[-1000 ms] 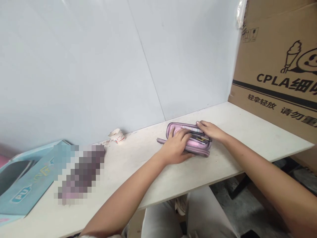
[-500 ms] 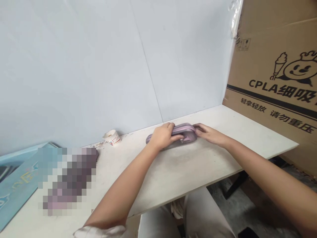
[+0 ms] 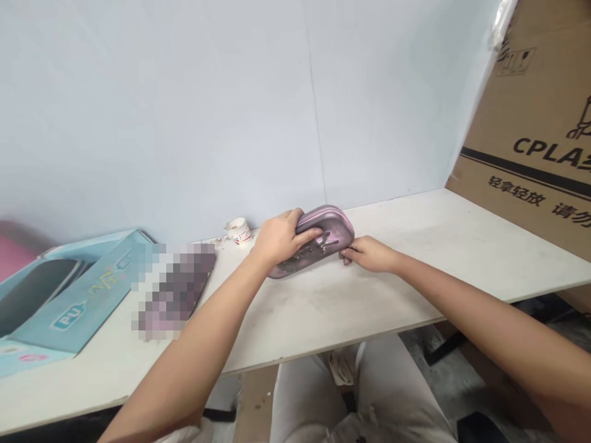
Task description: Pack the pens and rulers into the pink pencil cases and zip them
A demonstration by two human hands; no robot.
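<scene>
- since the earlier frames, the mauve pencil case point(image 3: 325, 241) has gone from open, then flat and zipped, to zipped and tilted up, turned to show a scuffed, darker face with a small pattern
- left hand point(image 3: 279, 237) is closed over its left end, wrapped across the top
- right hand point(image 3: 369, 254) pinches its lower right edge between the fingertips
- the case sits between the hands, near the back of the white board table point(image 3: 351, 314), with the white wall point(image 3: 184, 111) just behind it; i cannot tell whether it touches the board
- a crushed paper cup point(image 3: 239, 231) stands just beyond the left hand
- further left lie a pixelated, unreadable object point(image 3: 175, 289) and a blue box point(image 3: 78, 295)
- the board's front edge is well in front of the case, and to the right the board runs on to a cardboard box point(image 3: 521, 154)
</scene>
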